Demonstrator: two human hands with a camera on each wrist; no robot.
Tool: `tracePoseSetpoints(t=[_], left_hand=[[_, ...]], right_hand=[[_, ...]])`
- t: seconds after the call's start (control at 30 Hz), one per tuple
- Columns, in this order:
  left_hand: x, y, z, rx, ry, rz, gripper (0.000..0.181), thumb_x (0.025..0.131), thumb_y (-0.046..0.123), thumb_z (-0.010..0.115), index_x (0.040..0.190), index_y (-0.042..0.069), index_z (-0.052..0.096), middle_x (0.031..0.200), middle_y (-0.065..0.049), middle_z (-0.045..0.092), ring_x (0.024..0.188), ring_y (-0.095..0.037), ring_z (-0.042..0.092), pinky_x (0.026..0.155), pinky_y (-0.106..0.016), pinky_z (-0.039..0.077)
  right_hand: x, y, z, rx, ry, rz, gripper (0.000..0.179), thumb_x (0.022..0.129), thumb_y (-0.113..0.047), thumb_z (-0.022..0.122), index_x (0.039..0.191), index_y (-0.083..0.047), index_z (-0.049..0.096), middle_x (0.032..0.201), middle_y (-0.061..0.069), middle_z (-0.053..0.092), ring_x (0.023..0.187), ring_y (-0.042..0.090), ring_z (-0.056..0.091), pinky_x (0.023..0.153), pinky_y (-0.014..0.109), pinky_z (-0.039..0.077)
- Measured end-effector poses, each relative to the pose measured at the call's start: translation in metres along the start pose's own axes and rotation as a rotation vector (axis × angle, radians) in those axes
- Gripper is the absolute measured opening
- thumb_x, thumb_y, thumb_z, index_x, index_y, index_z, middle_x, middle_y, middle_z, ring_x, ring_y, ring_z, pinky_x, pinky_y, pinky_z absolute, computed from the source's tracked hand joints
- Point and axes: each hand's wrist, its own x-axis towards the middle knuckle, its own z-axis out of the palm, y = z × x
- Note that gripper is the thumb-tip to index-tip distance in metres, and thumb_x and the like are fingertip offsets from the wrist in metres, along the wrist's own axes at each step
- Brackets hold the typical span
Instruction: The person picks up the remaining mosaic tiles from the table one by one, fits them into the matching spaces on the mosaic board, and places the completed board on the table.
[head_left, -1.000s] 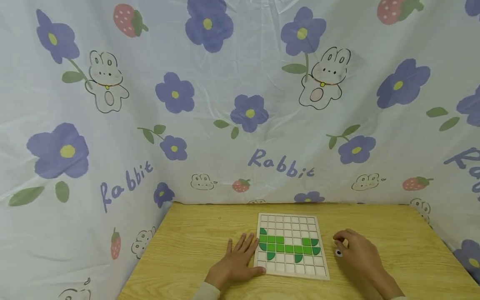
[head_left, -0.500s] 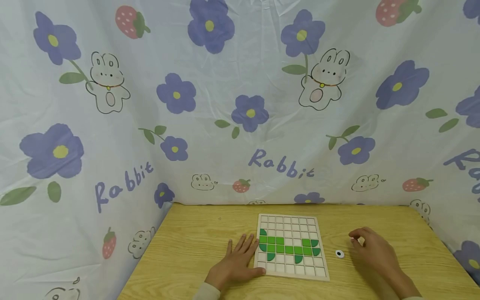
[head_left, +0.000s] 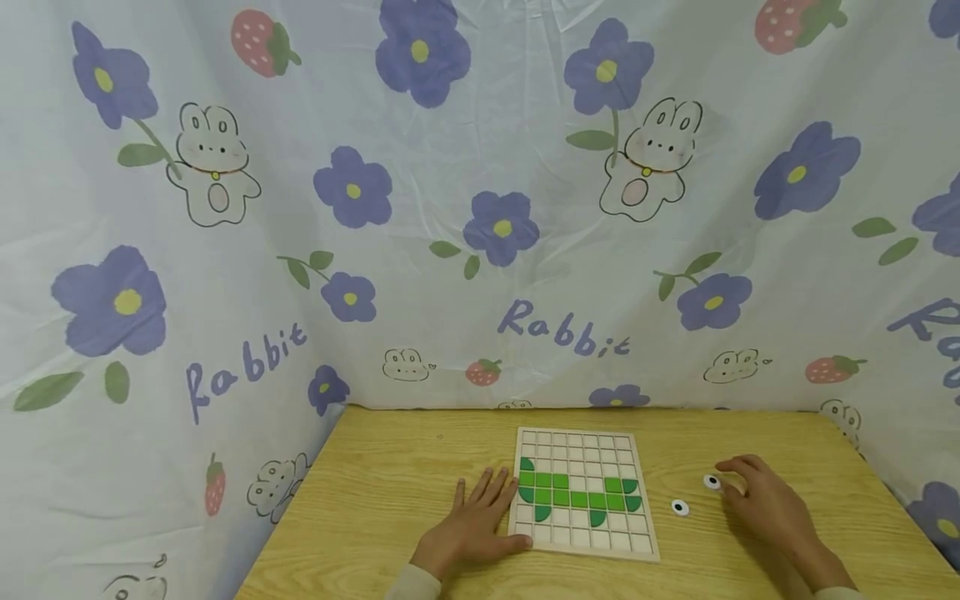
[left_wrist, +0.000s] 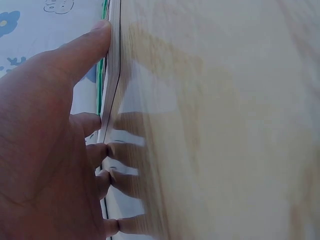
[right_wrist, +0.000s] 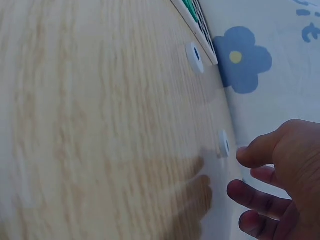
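A pale wooden grid board [head_left: 564, 537] lies on the table, with light green squares [head_left: 577, 499] and dark green rounded pieces [head_left: 597, 517] set in several cells. Along its left edge rests my left hand [head_left: 468, 525], fingers spread and thumb at the near left corner. Two white discs with black dots, like eyes, lie right of the board: one nearer the board [head_left: 679, 507], the other [head_left: 712, 482] close by my right fingertips. My right hand [head_left: 772, 508] hovers with loosely bent fingers; in the right wrist view a small gap separates its thumb [right_wrist: 250, 154] from the farther disc [right_wrist: 224, 143].
The wooden table [head_left: 405, 450] runs back to a white curtain [head_left: 450, 275] printed with purple flowers, rabbits and strawberries. The curtain also hangs along the left and right sides.
My right hand has moved rightward, away from the first disc. The second disc, not visible before, now shows on the table beside its fingertips. My left hand and the board have stayed put.
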Motion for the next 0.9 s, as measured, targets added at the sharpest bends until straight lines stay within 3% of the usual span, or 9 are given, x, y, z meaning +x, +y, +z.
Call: tracePoseSetpoints(t=[0.07,0.23,0.37,0.6,0.9], left_hand=[[0.000,0.000,0.000,0.004,-0.001,0.001,0.097,0.100,0.074,0.053,0.173,0.022,0.018,0.182,-0.006,0.007,0.169,-0.035,0.004,0.128,-0.075,0.003],[0.001,-0.001,0.001,0.013,-0.001,0.003,0.096,0.100,0.074,0.053,0.173,0.022,0.018,0.182,-0.006,0.008,0.168,-0.036,0.004,0.128,-0.075,0.004],[0.001,0.000,0.001,0.012,0.000,-0.001,0.097,0.100,0.074,0.053,0.173,0.022,0.018,0.182,-0.007,0.008,0.168,-0.035,0.005,0.128,-0.075,0.003],[0.001,-0.001,0.001,0.008,-0.005,-0.004,0.097,0.100,0.074,0.053,0.173,0.021,0.018,0.182,-0.007,0.008,0.168,-0.036,0.004,0.128,-0.074,0.003],[0.000,-0.001,0.001,0.012,0.006,0.003,0.097,0.100,0.074,0.053,0.173,0.022,0.018,0.182,-0.006,0.008,0.168,-0.036,0.005,0.128,-0.075,0.004]], right_hand=[[-0.001,0.003,0.002,0.000,0.003,-0.007,0.036,0.099,-0.012,0.070,0.133,-0.002,0.070,0.138,0.027,0.059,0.079,0.017,0.061,0.060,0.036,0.049],[-0.001,0.007,0.004,-0.005,0.012,-0.016,0.039,0.100,-0.017,0.071,0.135,-0.002,0.069,0.136,0.028,0.061,0.098,0.041,0.072,0.070,0.055,0.058],[-0.001,0.007,0.007,-0.011,0.018,-0.028,0.039,0.101,-0.021,0.072,0.135,-0.002,0.070,0.133,0.025,0.065,0.106,0.048,0.071,0.078,0.063,0.059],[0.002,0.005,0.014,-0.002,0.020,-0.053,0.032,0.100,-0.018,0.073,0.128,-0.002,0.074,0.125,0.021,0.071,0.110,0.048,0.071,0.086,0.064,0.059],[0.007,0.005,0.015,-0.003,-0.003,-0.015,0.025,0.099,-0.017,0.074,0.120,-0.003,0.077,0.116,0.016,0.071,0.098,0.035,0.072,0.079,0.058,0.060]])
